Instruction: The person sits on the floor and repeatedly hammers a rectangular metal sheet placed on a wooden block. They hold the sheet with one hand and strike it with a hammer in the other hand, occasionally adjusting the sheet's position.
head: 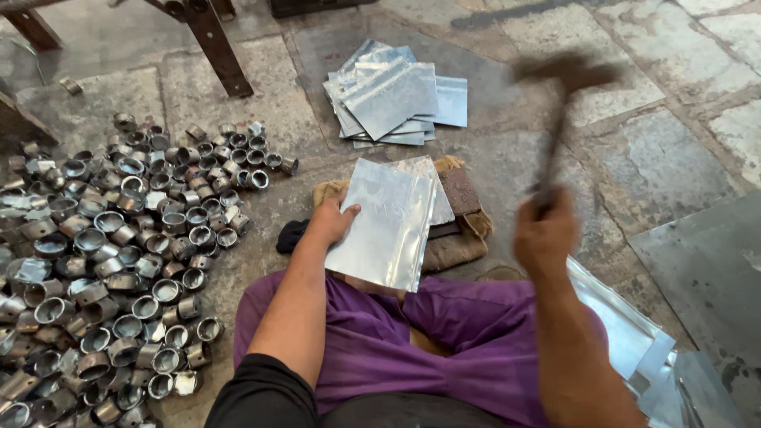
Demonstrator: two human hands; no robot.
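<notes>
My left hand (333, 220) presses on the left edge of a shiny metal sheet (386, 224) that lies over a dark block (461, 192) on folded burlap (452, 246). A second sheet shows under it at the far end. Raised at the right, my right hand (545, 236) grips the handle of a hammer (564, 75), whose head is blurred high above the floor. I sit cross-legged in purple trousers just behind the sheet.
A large heap of short metal rings (119, 254) covers the stone floor at the left. A stack of metal sheets (392, 99) lies ahead. More sheets (634, 341) lie by my right knee. Rusty stand legs (212, 43) rise at the top left.
</notes>
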